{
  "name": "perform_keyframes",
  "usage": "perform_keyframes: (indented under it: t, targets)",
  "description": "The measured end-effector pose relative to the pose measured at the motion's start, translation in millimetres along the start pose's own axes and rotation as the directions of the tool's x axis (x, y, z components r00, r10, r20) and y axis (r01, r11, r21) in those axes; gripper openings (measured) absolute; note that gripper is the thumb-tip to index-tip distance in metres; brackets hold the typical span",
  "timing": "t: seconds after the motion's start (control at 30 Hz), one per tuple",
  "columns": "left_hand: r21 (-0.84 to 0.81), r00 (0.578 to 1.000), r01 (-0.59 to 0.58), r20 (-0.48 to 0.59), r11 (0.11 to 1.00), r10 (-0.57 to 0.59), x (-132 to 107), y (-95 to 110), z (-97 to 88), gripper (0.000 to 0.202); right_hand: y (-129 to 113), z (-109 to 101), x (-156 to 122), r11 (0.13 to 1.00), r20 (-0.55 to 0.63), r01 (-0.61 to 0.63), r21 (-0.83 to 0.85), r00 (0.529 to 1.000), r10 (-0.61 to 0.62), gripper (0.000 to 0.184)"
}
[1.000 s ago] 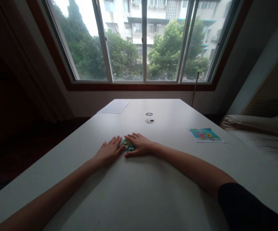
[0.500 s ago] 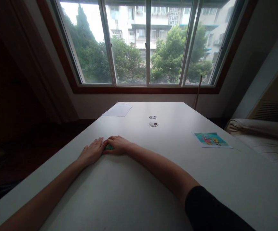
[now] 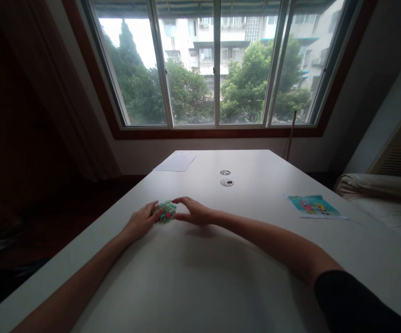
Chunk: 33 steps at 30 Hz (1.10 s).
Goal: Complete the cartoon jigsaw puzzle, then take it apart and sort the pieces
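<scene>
A heap of small multicoloured pieces (image 3: 166, 211), which look like jigsaw puzzle pieces in green, teal, pink and yellow, lies on the white table left of the middle. Against its left side rests my left hand (image 3: 142, 220), fingers stretched out and thumb touching the heap. My right hand (image 3: 196, 212) is at the heap's right side, with thumb and fingers spread apart and nothing between them. Its fingertips are close to the heap; whether they touch it I cannot tell.
Farther right lies a colourful cartoon picture sheet (image 3: 314, 206). A white paper (image 3: 175, 162) lies at the table's far left corner. Two round cable-hole covers (image 3: 225, 182) sit in the white tabletop (image 3: 200, 277). A pale sofa (image 3: 373, 194) stands beyond the right edge.
My right hand has drawn away to the right and opened, uncovering the heap that both hands were covering. My left hand stays at the heap's left side. The view has shifted slightly.
</scene>
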<state>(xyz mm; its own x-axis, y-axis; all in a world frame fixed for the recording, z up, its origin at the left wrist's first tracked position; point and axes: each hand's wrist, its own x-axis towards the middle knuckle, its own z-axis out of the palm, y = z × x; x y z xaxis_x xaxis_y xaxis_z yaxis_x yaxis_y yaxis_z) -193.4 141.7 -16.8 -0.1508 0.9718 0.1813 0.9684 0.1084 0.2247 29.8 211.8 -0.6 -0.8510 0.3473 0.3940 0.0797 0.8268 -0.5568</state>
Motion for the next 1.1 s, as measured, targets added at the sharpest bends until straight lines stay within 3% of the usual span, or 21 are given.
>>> perform_keyframes:
  t: [0.07, 0.13, 0.2, 0.27, 0.3, 0.37, 0.4, 0.47, 0.5, 0.53, 0.57, 0.6, 0.7, 0.77, 0.83, 0.9, 1.0, 1.1]
  targets:
    - [-0.010, 0.997, -0.080, 0.019, 0.997, 0.081, -2, 7, 1.5, 0.066, -6, -21, -38, 0.998, 0.069, 0.012, -0.054, 0.998, -0.008, 0.055]
    - [0.000, 0.991, -0.134, 0.018, 0.991, 0.134, -4, 15, 3.3, 0.068, -10, -44, -79, 0.986, 0.102, -0.046, -0.163, 0.993, 0.063, 0.053]
    - [0.036, 0.989, -0.149, 0.008, 0.988, 0.149, -4, 24, 4.6, 0.069, -10, -70, -120, 0.934, 0.078, -0.151, -0.323, 0.980, 0.186, 0.051]
    - [0.088, 0.990, -0.144, 0.010, 0.986, 0.144, -3, 34, 4.8, 0.070, -6, -97, -158, 0.819, -0.013, -0.296, -0.491, 0.943, 0.333, 0.049]
    - [0.116, 0.990, -0.142, 0.012, 0.983, 0.142, -2, 40, 4.6, 0.070, -2, -110, -175, 0.737, -0.066, -0.389, -0.553, 0.902, 0.426, 0.049]
    - [0.157, 0.988, -0.155, 0.007, 0.975, 0.155, 1, 53, 3.8, 0.069, 8, -135, -206, 0.506, -0.200, -0.564, -0.653, 0.772, 0.603, 0.049]
    - [0.168, 0.985, -0.171, 0.002, 0.971, 0.173, 3, 59, 3.5, 0.068, 13, -146, -219, 0.370, -0.272, -0.634, -0.680, 0.686, 0.675, 0.050]
    - [0.166, 0.973, -0.224, -0.011, 0.960, 0.229, 6, 73, 3.5, 0.063, 22, -160, -238, 0.132, -0.367, -0.743, -0.656, 0.466, 0.805, 0.051]
    - [0.156, 0.964, -0.262, -0.014, 0.952, 0.267, 6, 80, 3.9, 0.058, 26, -164, -243, 0.072, -0.371, -0.762, -0.644, 0.393, 0.841, 0.052]
    - [0.144, 0.951, -0.304, -0.020, 0.942, 0.310, 6, 88, 4.5, 0.053, 28, -165, -246, 0.056, -0.360, -0.767, -0.639, 0.362, 0.860, 0.053]
    - [0.131, 0.931, -0.360, -0.023, 0.924, 0.365, 5, 97, 5.3, 0.047, 29, -164, -246, 0.086, -0.337, -0.760, -0.644, 0.382, 0.860, 0.053]
    - [0.117, 0.907, -0.414, -0.030, 0.903, 0.420, 3, 107, 6.3, 0.042, 29, -161, -244, 0.157, -0.300, -0.736, -0.658, 0.448, 0.842, 0.052]
    - [0.051, 0.818, -0.575, -0.005, 0.817, 0.576, -6, 140, 9.8, 0.030, 23, -144, -226, 0.483, -0.117, -0.569, -0.666, 0.719, 0.685, 0.050]
    - [0.015, 0.758, -0.652, 0.041, 0.758, 0.651, -12, 163, 12.7, 0.029, 16, -131, -209, 0.663, 0.002, -0.458, -0.593, 0.822, 0.570, 0.050]
    - [0.007, 0.720, -0.690, 0.098, 0.723, 0.687, -15, 183, 16.0, 0.030, 12, -119, -194, 0.763, 0.078, -0.386, -0.518, 0.867, 0.492, 0.052]
    - [0.025, 0.718, -0.691, 0.141, 0.723, 0.681, -16, 196, 19.4, 0.031, 11, -109, -182, 0.813, 0.107, -0.345, -0.469, 0.892, 0.440, 0.054]
    - [0.067, 0.754, -0.654, 0.143, 0.753, 0.642, -8, 200, 22.7, 0.033, 13, -101, -171, 0.849, 0.096, -0.317, -0.422, 0.916, 0.390, 0.053]
    - [0.160, 0.834, -0.548, 0.173, 0.821, 0.523, 17, 184, 20.5, 0.034, 8, -97, -165, 0.860, 0.075, -0.295, -0.417, 0.932, 0.355, 0.051]
